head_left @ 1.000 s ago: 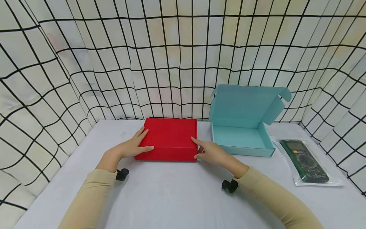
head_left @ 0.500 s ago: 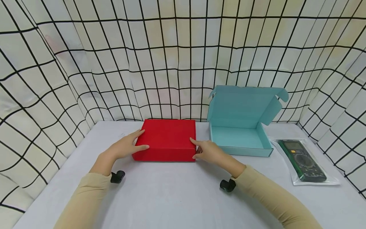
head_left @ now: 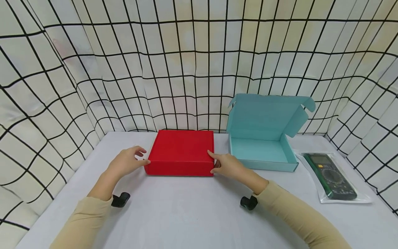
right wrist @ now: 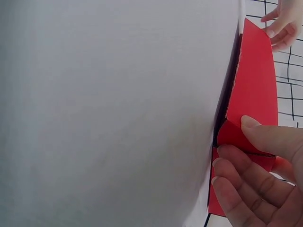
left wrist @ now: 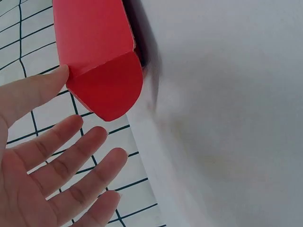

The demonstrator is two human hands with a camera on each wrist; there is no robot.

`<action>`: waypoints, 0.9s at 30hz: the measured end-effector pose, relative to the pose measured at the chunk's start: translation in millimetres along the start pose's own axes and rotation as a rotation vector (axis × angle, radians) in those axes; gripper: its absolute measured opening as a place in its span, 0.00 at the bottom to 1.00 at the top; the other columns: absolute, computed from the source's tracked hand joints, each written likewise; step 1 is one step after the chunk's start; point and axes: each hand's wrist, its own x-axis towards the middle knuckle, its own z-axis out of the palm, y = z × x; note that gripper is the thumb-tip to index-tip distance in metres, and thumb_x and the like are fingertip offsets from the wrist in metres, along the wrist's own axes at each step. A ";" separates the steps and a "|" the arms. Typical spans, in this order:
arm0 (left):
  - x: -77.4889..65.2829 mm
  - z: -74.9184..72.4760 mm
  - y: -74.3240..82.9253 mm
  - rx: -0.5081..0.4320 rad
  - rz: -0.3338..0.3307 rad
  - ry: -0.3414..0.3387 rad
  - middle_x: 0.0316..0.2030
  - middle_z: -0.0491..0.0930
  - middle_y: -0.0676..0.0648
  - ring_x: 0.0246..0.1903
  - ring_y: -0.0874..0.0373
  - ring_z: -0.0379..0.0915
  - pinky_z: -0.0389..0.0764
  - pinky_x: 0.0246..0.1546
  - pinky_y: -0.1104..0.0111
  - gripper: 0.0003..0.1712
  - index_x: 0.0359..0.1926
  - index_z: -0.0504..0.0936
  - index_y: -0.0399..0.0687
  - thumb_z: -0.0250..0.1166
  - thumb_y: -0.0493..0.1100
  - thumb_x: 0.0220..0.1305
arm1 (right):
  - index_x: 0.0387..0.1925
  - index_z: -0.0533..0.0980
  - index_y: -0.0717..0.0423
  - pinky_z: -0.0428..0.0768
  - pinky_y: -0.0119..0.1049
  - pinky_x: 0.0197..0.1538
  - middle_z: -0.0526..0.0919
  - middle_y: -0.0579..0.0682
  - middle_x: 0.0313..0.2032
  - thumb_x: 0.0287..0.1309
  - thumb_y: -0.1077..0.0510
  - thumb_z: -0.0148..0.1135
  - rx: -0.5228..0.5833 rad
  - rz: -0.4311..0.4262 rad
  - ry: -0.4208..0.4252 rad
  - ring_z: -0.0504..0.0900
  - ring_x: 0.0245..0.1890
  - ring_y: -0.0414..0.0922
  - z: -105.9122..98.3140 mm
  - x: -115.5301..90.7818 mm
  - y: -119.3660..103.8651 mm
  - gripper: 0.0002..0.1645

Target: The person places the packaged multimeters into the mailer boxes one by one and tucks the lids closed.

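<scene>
Left hand (head_left: 125,161) has its fingers loose, only the thumb touching the red cardboard mailer box (head_left: 186,147) at its left front corner; right hand (head_left: 230,165) pinches the right front corner. The box sits on the table (head_left: 186,214). With 2 end tabs (left wrist: 111,87) outside, the step seems to be working its front flap; next calls for handling these 2 evenly.

Bagged multimeter (head_left: 331,178) right of boxes (head_left: 183,148), perhaps touching one.
</scene>
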 end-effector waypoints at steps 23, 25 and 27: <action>1.1 12.0 -1.5 0.028 0.059 -0.081 0.52 0.80 0.33 0.39 0.46 0.78 0.79 0.40 0.52 0.26 0.47 0.75 0.38 0.79 0.36 0.51 | 0.76 0.64 0.59 0.76 0.29 0.30 0.77 0.44 0.25 0.56 0.58 0.77 0.018 -0.024 -0.002 0.76 0.25 0.40 1.4 -2.3 2.7 0.49; 1.0 12.8 -1.0 0.026 0.065 -0.093 0.51 0.80 0.33 0.33 0.50 0.76 0.78 0.37 0.56 0.28 0.48 0.74 0.38 0.80 0.35 0.49 | 0.76 0.64 0.59 0.76 0.29 0.30 0.78 0.44 0.25 0.56 0.58 0.77 0.024 -0.025 -0.004 0.76 0.25 0.40 0.8 -2.0 3.0 0.49; 0.4 12.7 -0.9 0.021 0.072 -0.106 0.50 0.80 0.34 0.28 0.52 0.73 0.75 0.34 0.59 0.31 0.49 0.72 0.38 0.81 0.35 0.48 | 0.76 0.63 0.59 0.76 0.29 0.31 0.78 0.44 0.26 0.57 0.58 0.77 0.035 -0.023 -0.011 0.76 0.26 0.40 0.1 -1.6 3.1 0.49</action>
